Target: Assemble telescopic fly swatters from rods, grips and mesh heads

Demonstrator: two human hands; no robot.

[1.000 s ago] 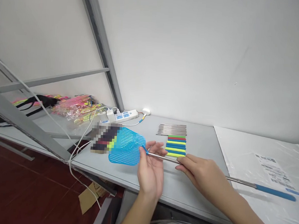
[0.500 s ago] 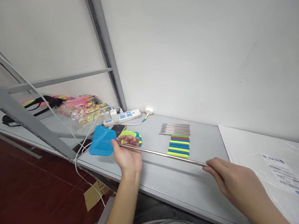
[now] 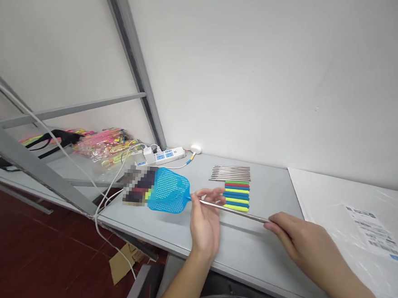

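Observation:
A blue mesh fly swatter with a thin metal rod is held level above the grey table. My left hand is palm up, pinching the rod with the thumb just behind the blue head, its other fingers loosely curled. At the rod's opposite end, my right hand is closed on the tip and hides it. Beyond the rod lie a row of coloured handle grips in green, red, blue and yellow, and several bare metal rods side by side.
A white power strip with plugs and cables stands by the wall. Bagged pink and yellow items lie left, behind a grey metal frame. Plastic-wrapped white board covers the right side. A blurred patch hides things left of the swatter head.
My left hand has moved right along with the swatter head, toward my right hand. The visible rod between my hands is now shorter. My right hand has barely moved.

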